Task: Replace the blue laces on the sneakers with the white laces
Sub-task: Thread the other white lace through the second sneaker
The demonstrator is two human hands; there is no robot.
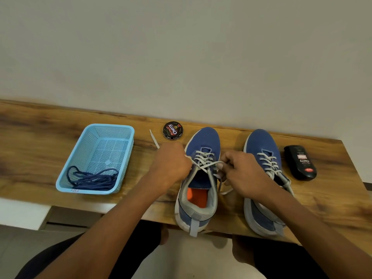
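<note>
Two blue sneakers stand on the wooden table, toes toward the wall. The left sneaker (203, 141) is threaded with a white lace (203, 158). My left hand (171, 166) grips one end of that lace, and its tip (154, 138) sticks out past my fist toward the wall. My right hand (241, 172) pinches the other end beside the shoe's tongue. The right sneaker (261, 141) is laced in white too, partly hidden by my right forearm. The blue laces (92, 179) lie coiled in a light blue basket (80, 150) at the left.
A round shoe polish tin (173, 130) sits near the wall behind the left sneaker. A black polish bottle (301, 162) lies right of the right sneaker. The table's front edge (120, 208) runs just under the sneaker heels, which overhang it.
</note>
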